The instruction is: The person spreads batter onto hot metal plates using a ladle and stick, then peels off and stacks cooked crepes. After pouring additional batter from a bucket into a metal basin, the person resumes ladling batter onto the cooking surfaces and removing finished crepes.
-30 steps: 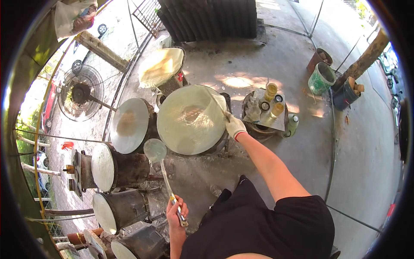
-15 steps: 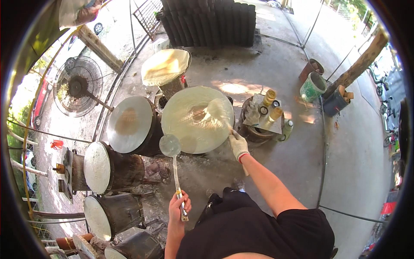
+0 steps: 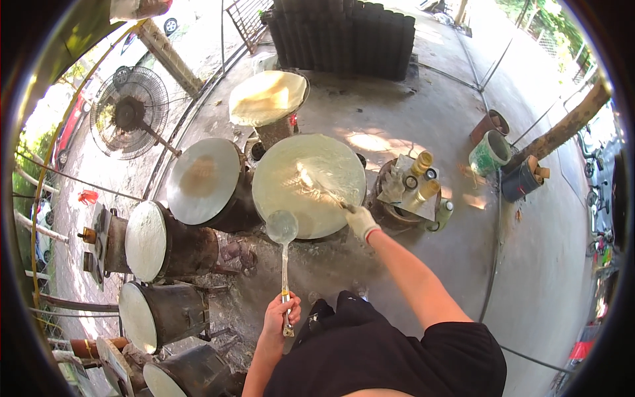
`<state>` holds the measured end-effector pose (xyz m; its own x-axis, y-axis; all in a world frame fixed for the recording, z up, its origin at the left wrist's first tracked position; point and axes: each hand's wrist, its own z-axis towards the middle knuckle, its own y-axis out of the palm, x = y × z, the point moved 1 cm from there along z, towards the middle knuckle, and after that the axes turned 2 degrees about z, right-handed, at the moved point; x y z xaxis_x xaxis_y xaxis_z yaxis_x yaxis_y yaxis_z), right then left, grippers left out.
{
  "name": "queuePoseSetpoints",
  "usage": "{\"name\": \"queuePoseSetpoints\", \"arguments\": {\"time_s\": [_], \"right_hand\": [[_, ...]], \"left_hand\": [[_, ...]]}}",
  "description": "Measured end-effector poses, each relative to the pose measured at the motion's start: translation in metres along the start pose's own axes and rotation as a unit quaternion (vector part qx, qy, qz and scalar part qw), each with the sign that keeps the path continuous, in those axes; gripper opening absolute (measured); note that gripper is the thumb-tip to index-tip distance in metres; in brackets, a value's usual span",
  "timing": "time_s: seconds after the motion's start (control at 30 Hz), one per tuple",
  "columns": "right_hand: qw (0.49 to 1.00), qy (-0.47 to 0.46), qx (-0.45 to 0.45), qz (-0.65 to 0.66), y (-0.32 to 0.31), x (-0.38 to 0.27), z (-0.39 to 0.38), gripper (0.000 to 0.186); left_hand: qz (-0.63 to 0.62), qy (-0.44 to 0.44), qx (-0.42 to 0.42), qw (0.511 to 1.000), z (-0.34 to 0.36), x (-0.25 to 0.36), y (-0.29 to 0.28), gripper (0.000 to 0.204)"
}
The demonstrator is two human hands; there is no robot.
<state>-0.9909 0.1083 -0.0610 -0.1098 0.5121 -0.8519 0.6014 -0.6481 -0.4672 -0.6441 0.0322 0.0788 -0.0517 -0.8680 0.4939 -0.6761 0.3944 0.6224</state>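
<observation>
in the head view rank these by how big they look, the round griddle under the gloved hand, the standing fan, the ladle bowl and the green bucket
1. Round griddle, clearly largest.
2. Standing fan, though it stands farther off, so its true size is unsure.
3. Green bucket.
4. Ladle bowl, close to the bucket in apparent size, so the last two are nearly tied.

Just right of your big round griddle (image 3: pixel 309 185), a low round stand (image 3: pixel 390 215) carries your containers: two bottles with yellow caps (image 3: pixel 422 161) toward its far edge, a pale bottle (image 3: pixel 442 213) lying at its right edge. Farther right on the concrete floor (image 3: pixel 423 119), a green-and-white bucket (image 3: pixel 488 153) stands beside a dark one (image 3: pixel 519 180). Any labels are too small to tell.
</observation>
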Motion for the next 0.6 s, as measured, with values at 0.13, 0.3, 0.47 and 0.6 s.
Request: {"name": "queuePoseSetpoints", "arguments": {"time_s": [0.13, 0.3, 0.47, 0.6], "right_hand": [[0.999, 0.04, -0.001, 0.003, -0.024, -0.019, 0.032, 0.041], [0.992, 0.037, -0.11, 0.048, -0.007, 0.015, 0.027, 0.036], [0.989, 0.012, -0.111, 0.093, -0.029, -0.003, 0.059, 0.037], [0.976, 0.065, -0.198, 0.059, -0.045, -0.009, 0.011, 0.037]], "left_hand": [[-0.026, -0.018, 0.025, 0.999, 0.0, -0.008, 0.006, 0.01], [-0.045, -0.034, 0.089, 0.994, 0.002, -0.019, 0.015, 0.007], [0.038, -0.015, 0.116, 0.992, 0.024, -0.008, 0.015, 0.011], [0.184, 0.027, 0.163, 0.969, 0.062, 0.017, 0.025, 0.011]]}}
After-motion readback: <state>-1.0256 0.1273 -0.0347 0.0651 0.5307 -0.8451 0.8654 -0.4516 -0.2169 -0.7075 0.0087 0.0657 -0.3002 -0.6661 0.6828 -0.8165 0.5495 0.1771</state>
